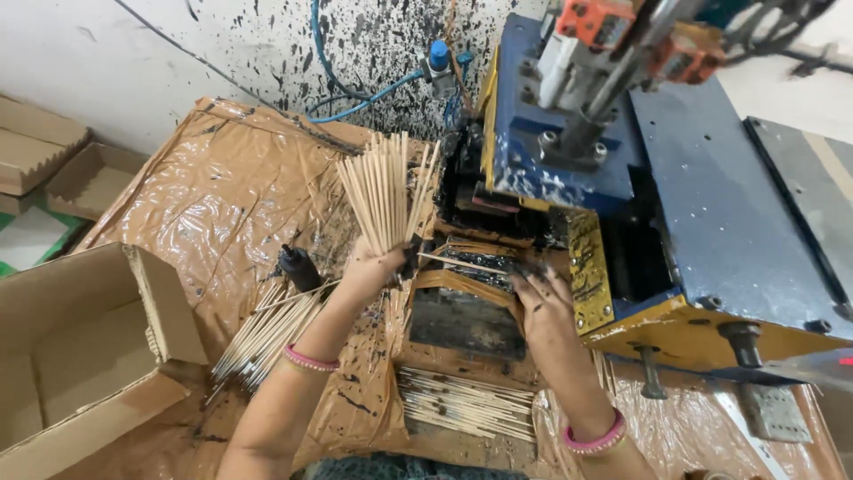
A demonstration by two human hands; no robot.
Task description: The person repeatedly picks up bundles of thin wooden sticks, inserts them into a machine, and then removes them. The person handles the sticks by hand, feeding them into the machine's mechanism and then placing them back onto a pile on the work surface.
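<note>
My left hand (371,267) grips a fanned bundle of thin bamboo sticks (384,191), held upright beside the blue and yellow machine (711,204). My right hand (544,298), its fingers blackened, rests on the machine's feed tray (475,267) and touches a single stick (453,262) lying across it. Both wrists wear pink bangles.
Loose sticks (267,333) lie in a pile left of my left arm, and another row of sticks (462,404) lies below the tray. An open cardboard box (80,356) stands at the left. Brown plastic sheeting (240,196) stained black covers the surface. Blue hoses (364,98) run along the spattered wall.
</note>
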